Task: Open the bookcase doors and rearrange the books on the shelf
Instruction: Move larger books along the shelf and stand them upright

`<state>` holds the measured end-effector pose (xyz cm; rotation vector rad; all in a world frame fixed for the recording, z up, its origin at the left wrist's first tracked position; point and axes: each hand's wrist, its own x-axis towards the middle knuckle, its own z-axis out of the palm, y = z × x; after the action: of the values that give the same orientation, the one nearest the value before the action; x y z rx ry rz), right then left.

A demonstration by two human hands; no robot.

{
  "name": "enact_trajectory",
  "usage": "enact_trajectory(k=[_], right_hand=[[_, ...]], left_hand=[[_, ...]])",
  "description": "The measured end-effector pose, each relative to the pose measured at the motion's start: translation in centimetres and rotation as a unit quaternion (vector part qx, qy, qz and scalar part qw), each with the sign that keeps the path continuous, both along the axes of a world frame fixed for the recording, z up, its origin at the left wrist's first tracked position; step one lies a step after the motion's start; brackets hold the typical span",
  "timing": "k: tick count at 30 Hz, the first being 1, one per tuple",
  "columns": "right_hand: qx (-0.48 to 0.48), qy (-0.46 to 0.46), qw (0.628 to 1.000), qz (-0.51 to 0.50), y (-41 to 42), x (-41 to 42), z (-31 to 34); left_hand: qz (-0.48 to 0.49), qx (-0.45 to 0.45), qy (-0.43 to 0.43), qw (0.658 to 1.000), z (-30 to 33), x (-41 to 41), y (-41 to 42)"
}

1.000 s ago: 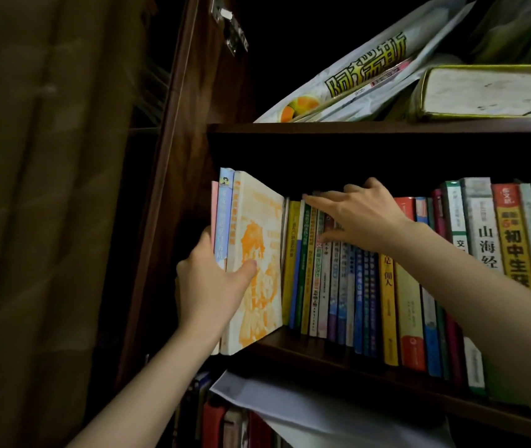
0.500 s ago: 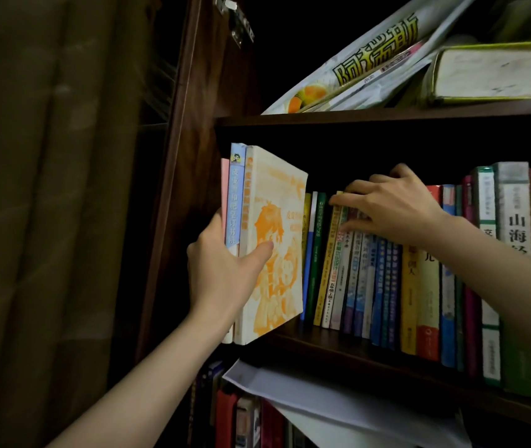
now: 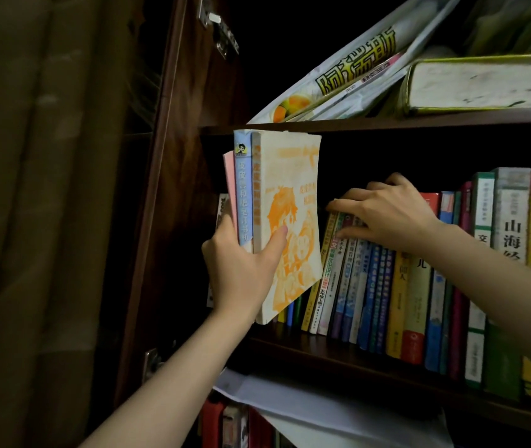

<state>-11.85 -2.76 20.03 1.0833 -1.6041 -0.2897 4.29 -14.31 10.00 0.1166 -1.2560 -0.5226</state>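
Observation:
My left hand grips a small bundle of books at the left end of the middle shelf: a pink one, a light blue one and a cream one with an orange cartoon cover. The bundle is lifted and pulled out in front of the shelf. My right hand rests on the tops of the standing row of books, its fingers spread over several leaning spines. The bookcase door stands open at the left.
On the upper shelf lie a white plastic bag with green lettering and a thick book on its side. Below the middle shelf are loose white papers over red books. A brown curtain hangs at the left.
My left hand has raised the bundle of books and drawn it further out of the shelf. My right hand has stayed on the tops of the row, whose left books now lean.

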Motion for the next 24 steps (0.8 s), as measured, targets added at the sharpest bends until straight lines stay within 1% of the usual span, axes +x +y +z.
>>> enact_trajectory(k=[6,12,18,24], right_hand=[[-0.004,-0.005,1.000,0.016,-0.2,-0.2,-0.1],[-0.007,0.002,1.000,0.011,0.0,-0.4,-0.1],[-0.023,0.003,0.999,0.023,0.5,-1.1,-0.2],[-0.039,-0.008,0.998,0.040,2.4,-3.2,-0.8]], left_hand=[[0.030,-0.039,0.029,0.998,0.7,0.2,-0.5],[0.010,-0.051,0.061,0.997,1.2,-0.5,0.1],[0.008,-0.064,0.058,0.996,1.7,-1.3,0.4],[0.007,-0.050,0.063,0.997,1.8,-1.8,0.8]])
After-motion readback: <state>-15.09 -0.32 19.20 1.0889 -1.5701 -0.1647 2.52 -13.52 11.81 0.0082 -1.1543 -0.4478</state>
